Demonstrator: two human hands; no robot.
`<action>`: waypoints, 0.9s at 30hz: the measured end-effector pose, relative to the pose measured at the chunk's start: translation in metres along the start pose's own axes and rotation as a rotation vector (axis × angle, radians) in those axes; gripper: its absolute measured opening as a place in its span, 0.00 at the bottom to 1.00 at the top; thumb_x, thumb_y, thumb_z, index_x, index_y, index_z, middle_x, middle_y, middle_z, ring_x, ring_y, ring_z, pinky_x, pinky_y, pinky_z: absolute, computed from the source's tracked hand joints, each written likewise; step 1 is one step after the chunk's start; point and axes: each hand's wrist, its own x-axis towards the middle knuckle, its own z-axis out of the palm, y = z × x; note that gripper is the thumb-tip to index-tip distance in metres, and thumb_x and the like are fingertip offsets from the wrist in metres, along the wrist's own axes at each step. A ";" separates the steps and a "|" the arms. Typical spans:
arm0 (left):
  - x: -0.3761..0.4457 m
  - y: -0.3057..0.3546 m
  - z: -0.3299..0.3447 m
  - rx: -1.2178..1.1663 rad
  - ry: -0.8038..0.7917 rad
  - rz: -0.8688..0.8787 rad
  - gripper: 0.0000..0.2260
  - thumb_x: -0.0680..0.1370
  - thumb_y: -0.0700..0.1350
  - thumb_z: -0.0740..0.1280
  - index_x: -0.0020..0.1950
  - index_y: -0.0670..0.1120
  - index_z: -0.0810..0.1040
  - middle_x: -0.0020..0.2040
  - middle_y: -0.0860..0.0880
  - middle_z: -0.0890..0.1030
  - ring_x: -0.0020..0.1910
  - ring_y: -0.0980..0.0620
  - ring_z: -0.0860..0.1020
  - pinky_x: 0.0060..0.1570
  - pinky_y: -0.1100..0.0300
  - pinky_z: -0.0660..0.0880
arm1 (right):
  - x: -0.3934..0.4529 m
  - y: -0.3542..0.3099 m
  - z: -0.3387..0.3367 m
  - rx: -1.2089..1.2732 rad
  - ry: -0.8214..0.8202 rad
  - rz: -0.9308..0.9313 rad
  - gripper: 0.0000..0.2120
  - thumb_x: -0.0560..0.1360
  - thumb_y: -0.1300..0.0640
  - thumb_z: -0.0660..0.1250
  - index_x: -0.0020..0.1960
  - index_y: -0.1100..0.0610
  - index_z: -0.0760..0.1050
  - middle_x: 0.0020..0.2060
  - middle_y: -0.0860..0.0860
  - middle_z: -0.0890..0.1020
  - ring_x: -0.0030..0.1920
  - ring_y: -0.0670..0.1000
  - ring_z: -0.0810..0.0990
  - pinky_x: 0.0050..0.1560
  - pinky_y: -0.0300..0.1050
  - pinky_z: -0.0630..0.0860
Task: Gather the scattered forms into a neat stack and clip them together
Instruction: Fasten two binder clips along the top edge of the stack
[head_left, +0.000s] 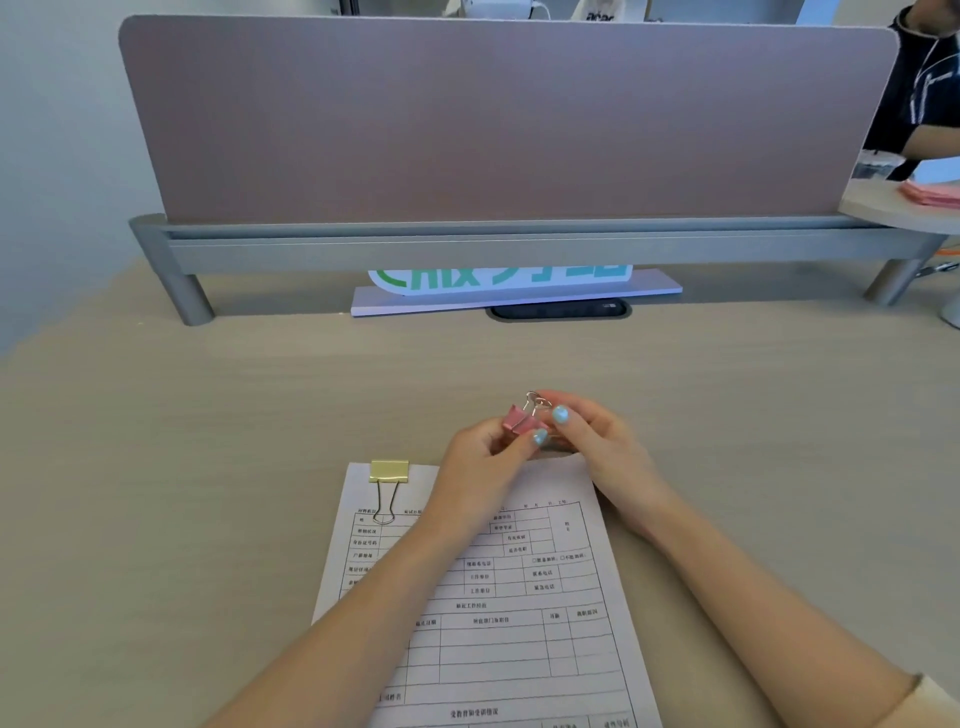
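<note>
A stack of printed forms (519, 639) lies on the desk in front of me, edges lined up. A gold binder clip (389, 471) grips its top left corner, with the wire handle folded down onto the page. Just above the stack's top right corner, both hands hold a pink binder clip (517, 422). My left hand (485, 457) pinches its body from below. My right hand (587, 436) holds its silver wire handles. The clip is off the paper.
A mauve partition (509, 119) on a grey rail (519, 249) closes the desk's far side. Under it sit a white sign with green letters (498, 283) and a dark cable slot (558, 310). At far right another person (924, 88) sits by pink papers (930, 193).
</note>
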 end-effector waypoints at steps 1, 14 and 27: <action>0.000 0.000 0.000 0.012 -0.018 0.004 0.06 0.74 0.44 0.67 0.39 0.52 0.82 0.34 0.56 0.83 0.36 0.63 0.79 0.39 0.72 0.72 | 0.000 0.000 -0.001 0.005 -0.001 0.010 0.06 0.75 0.55 0.65 0.49 0.49 0.79 0.41 0.44 0.86 0.43 0.43 0.84 0.49 0.35 0.77; 0.002 -0.008 -0.003 1.001 -0.017 0.120 0.10 0.79 0.43 0.56 0.55 0.42 0.72 0.56 0.44 0.75 0.57 0.44 0.70 0.55 0.53 0.68 | 0.013 -0.003 -0.016 0.215 0.004 0.250 0.07 0.76 0.56 0.63 0.49 0.58 0.76 0.37 0.48 0.86 0.42 0.46 0.83 0.50 0.39 0.78; 0.013 0.013 -0.031 0.856 -0.502 -0.161 0.16 0.78 0.46 0.55 0.31 0.47 0.62 0.30 0.50 0.65 0.31 0.50 0.65 0.33 0.57 0.61 | 0.013 -0.003 -0.008 0.000 -0.044 0.292 0.09 0.75 0.53 0.65 0.39 0.57 0.76 0.35 0.52 0.81 0.37 0.51 0.80 0.46 0.45 0.76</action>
